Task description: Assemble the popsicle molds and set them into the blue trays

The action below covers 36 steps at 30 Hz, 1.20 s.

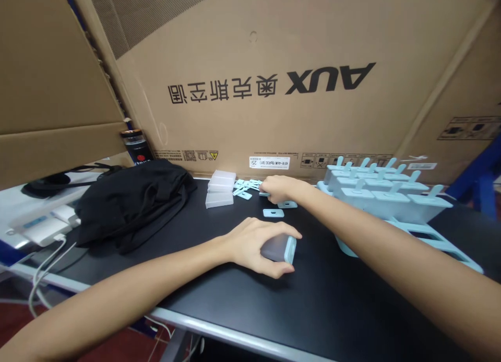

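Note:
My left hand (254, 247) is closed around a translucent ice-pop mould (274, 247), which has a light blue lid (290, 250) on its right end. Farther back on the table, my right hand (278, 188) has its fingers drawn together over a small light blue plastic piece (264, 194), mostly hidden by them. Beside these fingers lies a loose pile of light blue sticks (246, 185). A flat slotted lid (273, 213) rests just in front. Left of the pile, several translucent moulds (219, 199) lie in a row.
On the right, a light blue rack (434, 229) carries several lidded moulds with upright sticks (393, 188). A large cardboard box (235, 127) stands behind the black table (242, 304). A black cloth bag (136, 205), white power adapters (49, 223) and a dark bottle (136, 147) are at left.

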Available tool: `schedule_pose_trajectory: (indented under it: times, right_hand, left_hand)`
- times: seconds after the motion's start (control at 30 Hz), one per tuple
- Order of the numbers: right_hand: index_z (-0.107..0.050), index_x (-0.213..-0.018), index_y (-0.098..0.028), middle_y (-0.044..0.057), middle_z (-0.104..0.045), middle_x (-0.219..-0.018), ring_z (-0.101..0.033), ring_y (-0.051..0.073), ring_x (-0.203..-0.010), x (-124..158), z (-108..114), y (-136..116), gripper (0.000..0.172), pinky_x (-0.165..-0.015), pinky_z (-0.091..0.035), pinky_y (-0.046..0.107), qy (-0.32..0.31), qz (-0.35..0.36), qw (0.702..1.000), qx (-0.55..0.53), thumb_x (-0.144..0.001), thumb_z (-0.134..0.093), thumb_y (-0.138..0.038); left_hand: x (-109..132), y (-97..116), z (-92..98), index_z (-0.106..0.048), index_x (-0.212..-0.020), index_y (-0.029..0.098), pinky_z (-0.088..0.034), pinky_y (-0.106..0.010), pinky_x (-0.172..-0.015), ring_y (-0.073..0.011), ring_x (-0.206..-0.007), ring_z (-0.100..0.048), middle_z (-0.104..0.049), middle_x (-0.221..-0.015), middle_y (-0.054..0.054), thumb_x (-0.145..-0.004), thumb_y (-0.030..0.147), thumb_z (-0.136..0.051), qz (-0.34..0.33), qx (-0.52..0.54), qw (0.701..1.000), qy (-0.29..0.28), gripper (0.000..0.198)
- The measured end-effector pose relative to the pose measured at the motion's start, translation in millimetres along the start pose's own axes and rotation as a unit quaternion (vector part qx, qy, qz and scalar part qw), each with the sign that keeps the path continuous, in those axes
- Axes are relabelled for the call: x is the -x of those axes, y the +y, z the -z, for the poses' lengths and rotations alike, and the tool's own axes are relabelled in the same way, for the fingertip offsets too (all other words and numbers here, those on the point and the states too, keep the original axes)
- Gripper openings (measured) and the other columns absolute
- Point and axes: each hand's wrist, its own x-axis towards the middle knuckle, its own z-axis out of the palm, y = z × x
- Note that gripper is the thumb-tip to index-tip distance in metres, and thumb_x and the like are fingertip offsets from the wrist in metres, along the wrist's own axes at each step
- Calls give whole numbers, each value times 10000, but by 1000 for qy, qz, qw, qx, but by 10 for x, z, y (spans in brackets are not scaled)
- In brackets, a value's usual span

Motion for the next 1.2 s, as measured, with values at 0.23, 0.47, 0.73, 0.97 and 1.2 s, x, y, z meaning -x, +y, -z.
schedule_pose_trajectory:
  times: [0.23, 0.47, 0.73, 0.97, 1.2]
  right_hand:
    - [-681, -1113, -148, 132, -688, -1066, -648, 239, -927, -92, -32, 223, 338, -762, -459, 308, 29, -13, 999, -6, -911, -479, -330]
    - [-660, -1118, -118, 157, -679, -1045, -640, 254, -933, -376, -203, 336, 337, -742, -449, 298, 55, -44, 997, -7, -793, -596, -181]
    - [-694, -1022, -151, 107, -698, -997, -639, 228, -935, -317, -221, 386, 245, -761, -446, 279, 53, -31, 998, -15, -813, -588, -221]
    - [-703, -1092, -110, 136, -698, -962, -642, 247, -874, -358, -123, 289, 405, -691, -447, 299, 13, -45, 999, -15, -698, -661, -192]
    - [-670, -822, -141, 57, -681, -762, -631, 197, -753, 33, 234, 309, 168, -624, -430, 270, 27, -49, 997, -50, -710, -661, -266]
  left_hand:
    - [-19, -8, 2, -547, -1214, 253, -493, -224, -803, -160, -861, -674, -694, -1059, 0, -798, 515, -623, -16, 13, 1000, -12, 498]
    - [-14, -27, 2, -513, -1246, 274, -492, -246, -849, -182, -936, -676, -672, -1133, -5, -807, 525, -624, -21, 11, 999, -44, 518]
    - [3, -83, 34, -282, -1431, 219, -452, -416, -1006, -284, -1209, -548, -487, -1381, -148, -912, 394, -536, -33, 94, 995, -22, 603]
    - [-25, -163, -97, -321, -1273, 237, -529, -419, -896, -203, -973, -649, -573, -1139, -93, -921, 288, -583, -24, 207, 977, 48, 442]
    - [-70, -158, -126, -363, -1040, 231, -597, -353, -799, -166, -875, -690, -584, -1001, -29, -793, 348, -762, 41, 293, 949, 106, 484]
